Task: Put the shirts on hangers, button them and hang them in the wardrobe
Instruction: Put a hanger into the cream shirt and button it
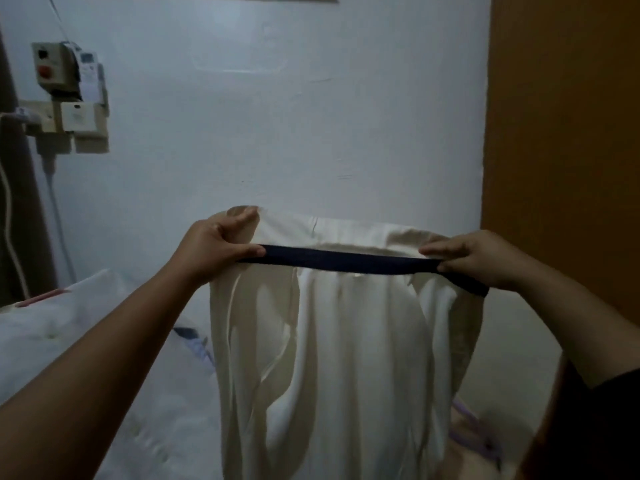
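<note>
I hold the cream shirt [346, 341] up in front of the white wall [277, 116]. My left hand [211, 247] and right hand [474, 258] each have fingers curled around one end of its dark blue collar band [346, 263], stretched between them. The shirt hangs down over the bed [104, 341].

a cream shirt [346, 341] is held up in front of a pale wall [277, 116], its dark navy band [346, 260] stretched level between both hands. the band's left end is pinched by the left hand [218, 247], the right end by the right hand [474, 258]. a white bed [86, 341] is seen at lower left, a switch box [65, 95] on the wall above it, and an orange-brown panel [568, 133] at right.
</note>
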{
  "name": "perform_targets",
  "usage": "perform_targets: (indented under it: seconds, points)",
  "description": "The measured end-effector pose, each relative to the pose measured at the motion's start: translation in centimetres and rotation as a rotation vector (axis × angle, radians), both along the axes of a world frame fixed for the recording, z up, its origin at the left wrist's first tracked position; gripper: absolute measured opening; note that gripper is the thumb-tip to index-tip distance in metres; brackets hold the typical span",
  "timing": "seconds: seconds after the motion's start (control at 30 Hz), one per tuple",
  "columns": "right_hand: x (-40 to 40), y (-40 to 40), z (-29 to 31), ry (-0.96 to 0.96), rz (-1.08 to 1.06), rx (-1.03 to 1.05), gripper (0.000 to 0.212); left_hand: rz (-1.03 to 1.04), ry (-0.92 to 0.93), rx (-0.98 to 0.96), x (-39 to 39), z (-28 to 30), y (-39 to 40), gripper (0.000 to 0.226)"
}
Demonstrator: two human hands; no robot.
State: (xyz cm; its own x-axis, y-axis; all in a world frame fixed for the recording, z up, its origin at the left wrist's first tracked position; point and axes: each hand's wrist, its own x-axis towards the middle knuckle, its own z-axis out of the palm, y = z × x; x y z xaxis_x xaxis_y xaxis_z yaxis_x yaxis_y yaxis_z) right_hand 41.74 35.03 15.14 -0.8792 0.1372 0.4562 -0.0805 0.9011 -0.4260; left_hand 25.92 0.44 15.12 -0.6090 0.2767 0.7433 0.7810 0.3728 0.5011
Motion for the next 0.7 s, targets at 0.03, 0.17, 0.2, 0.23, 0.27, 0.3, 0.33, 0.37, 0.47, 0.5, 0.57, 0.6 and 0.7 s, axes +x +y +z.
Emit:
perform_targets:
  seconds: [0.03, 0.17, 0.2, 0.23, 0.27, 0.3, 0.33, 0.37, 0.47, 0.5, 0.57, 0.6, 0.7]
  points:
    - [0.7, 0.2, 0.2, 0.037, 0.0, -0.045, 0.041, -0.019, 0.004, 0.019, 0.0, 0.3, 0.3, 0.071]
    - [2.9, 0.1, 1.0, 0.12, -0.03, -0.113, 0.043, -0.078, 0.01, 0.079, -0.1, 1.6, 0.7, 0.071]
    - [3.3, 0.0, 1.1, 0.135, -0.04, -0.124, 0.042, -0.094, 0.013, 0.091, 0.0, 1.9, 0.6, 0.071]
    - [3.7, -0.2, 1.4, 0.152, -0.049, -0.136, 0.04, -0.104, 0.018, 0.094, 0.1, 2.1, 0.4, 0.071]
    - [4.1, -0.4, 1.8, 0.174, -0.063, -0.136, 0.039, -0.106, 0.024, 0.094, 0.3, 2.3, 0.3, 0.071]
    - [4.4, -0.7, 2.2, 0.201, -0.08, -0.122, 0.039, -0.104, 0.028, 0.095, 0.4, 2.5, 0.1, 0.071]
    - [4.7, -1.1, 2.7, 0.237, -0.1, -0.095, 0.04, -0.104, 0.028, 0.104, 0.4, 2.8, -0.1, 0.071]
    - [5.0, -1.4, 3.2, 0.28, -0.117, -0.064, 0.041, -0.107, 0.027, 0.116, 0.5, 3.1, -0.3, 0.071]
    - [5.6, -2.4, 4.9, 0.385, -0.133, -0.021, 0.044, -0.113, 0.045, 0.14, 0.6, 4.5, -0.6, 0.071]
    - [5.6, -2.7, 5.5, 0.408, -0.13, -0.024, 0.045, -0.115, 0.051, 0.148, 0.6, 5.1, -0.6, 0.071]
    - [5.4, -3.1, 6.5, 0.468, -0.134, -0.058, 0.045, -0.12, 0.059, 0.174, 0.7, 6.4, -0.8, 0.072]
    - [5.1, -3.2, 6.9, 0.513, -0.132, -0.082, 0.044, -0.122, 0.064, 0.19, 0.7, 7.0, -0.8, 0.073]
    - [3.7, -3.7, 7.8, 0.669, -0.067, -0.216, 0.043, -0.123, 0.086, 0.23, 0.5, 8.6, -0.6, 0.072]
